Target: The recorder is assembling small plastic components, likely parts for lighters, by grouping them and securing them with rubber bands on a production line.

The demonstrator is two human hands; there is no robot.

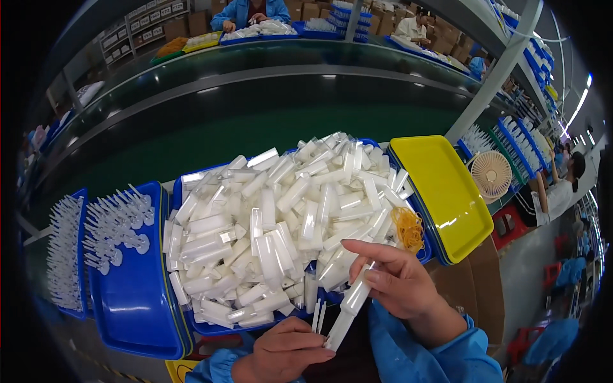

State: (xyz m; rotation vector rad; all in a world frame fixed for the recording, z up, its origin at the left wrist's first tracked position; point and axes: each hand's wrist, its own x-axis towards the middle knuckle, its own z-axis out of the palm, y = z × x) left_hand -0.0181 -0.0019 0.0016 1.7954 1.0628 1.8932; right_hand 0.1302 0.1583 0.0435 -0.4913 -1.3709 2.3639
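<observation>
In front of my body, my right hand (pixel 405 287) grips the upper part of a long white plastic piece with a clear cover (pixel 353 299). Its thumb lies on the piece while the index finger points out to the left. The fingers of my left hand (pixel 287 348) close on the lower end of the same piece, which slants down to the left. A few thin white sticks (pixel 318 315) stand up from between the left fingers; their lower ends are hidden. Just beyond both hands is a large heap of similar white, clear-covered pieces (pixel 274 249) in a blue tray (pixel 220 330).
Yellow rubber bands (pixel 408 230) lie at the heap's right, beside stacked yellow trays (pixel 440 185). On the left, a blue tray (pixel 134 306) holds clear stemmed parts (pixel 121 223). A green conveyor belt (pixel 255 131) runs behind; a co-worker (pixel 249 11) sits across it. A metal post (pixel 495 73) rises at right.
</observation>
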